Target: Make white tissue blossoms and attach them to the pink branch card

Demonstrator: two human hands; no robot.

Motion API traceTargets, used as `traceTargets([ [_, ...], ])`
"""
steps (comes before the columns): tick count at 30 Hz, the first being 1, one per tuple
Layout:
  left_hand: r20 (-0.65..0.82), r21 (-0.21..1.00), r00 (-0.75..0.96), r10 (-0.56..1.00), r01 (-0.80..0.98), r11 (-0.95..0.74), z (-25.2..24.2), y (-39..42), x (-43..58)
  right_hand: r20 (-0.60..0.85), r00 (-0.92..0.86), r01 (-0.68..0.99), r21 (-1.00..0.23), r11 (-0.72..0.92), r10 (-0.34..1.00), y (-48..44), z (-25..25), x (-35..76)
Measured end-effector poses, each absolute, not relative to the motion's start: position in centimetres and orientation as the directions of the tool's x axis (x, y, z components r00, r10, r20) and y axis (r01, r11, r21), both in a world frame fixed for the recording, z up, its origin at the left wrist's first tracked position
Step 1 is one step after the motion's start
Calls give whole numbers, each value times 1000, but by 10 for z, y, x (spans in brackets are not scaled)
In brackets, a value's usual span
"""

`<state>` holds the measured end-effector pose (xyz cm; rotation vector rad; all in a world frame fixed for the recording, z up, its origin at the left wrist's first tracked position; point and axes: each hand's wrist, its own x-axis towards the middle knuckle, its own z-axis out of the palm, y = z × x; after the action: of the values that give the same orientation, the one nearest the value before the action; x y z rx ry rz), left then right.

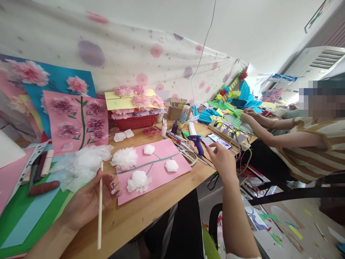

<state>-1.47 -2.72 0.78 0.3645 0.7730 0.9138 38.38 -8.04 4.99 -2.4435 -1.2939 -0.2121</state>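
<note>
My left hand [87, 196] is closed on a thin pale wooden stick [100, 212], held nearly upright, its top by a pile of white tissue paper [81, 162]. To its right lies a pink sheet [159, 180] with a drawn grey-green branch. On that sheet are a fluffy white tissue flower [124, 158], a partly built flower [138, 181] and two small white paper pieces, one of them a hexagon [171, 166]. Past the sheet my right hand [222, 160] is open and empty, fingers reaching over the near edge of a lit phone [219, 140], beside a blue glue gun [196, 144].
Finished flower pictures [83, 122] lean at the left. A red basket [134, 123] of paper flowers stands behind. Glue bottles [164, 127], brushes and a power strip [229, 136] crowd the table. At the right, a co-worker [304, 140] handles green paper. Scraps litter the floor.
</note>
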Motion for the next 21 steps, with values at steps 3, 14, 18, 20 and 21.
traceTargets([
  [3, -417, 580, 447, 792, -540, 610, 9, -30, -10, 541, 376, 911, -362, -196, 752, -117, 57, 327],
  [14, -268, 706, 642, 718, -377, 600, -4, -49, -4, 445, -493, 729, -257, 634, 747, -118, 26, 146],
  [18, -275, 742, 714, 644, -268, 614, 1, -42, -9, 526, -376, 660, -425, 619, 763, -112, 33, 155],
  [20, -253, 794, 696, 672, -247, 555, 7, -35, -14, 629, -239, 604, -501, 620, 740, -111, 33, 167],
  [21, -231, 825, 669, 707, -250, 507, 11, -31, -17, 674, -141, 592, -530, 608, 725, -110, 32, 173],
])
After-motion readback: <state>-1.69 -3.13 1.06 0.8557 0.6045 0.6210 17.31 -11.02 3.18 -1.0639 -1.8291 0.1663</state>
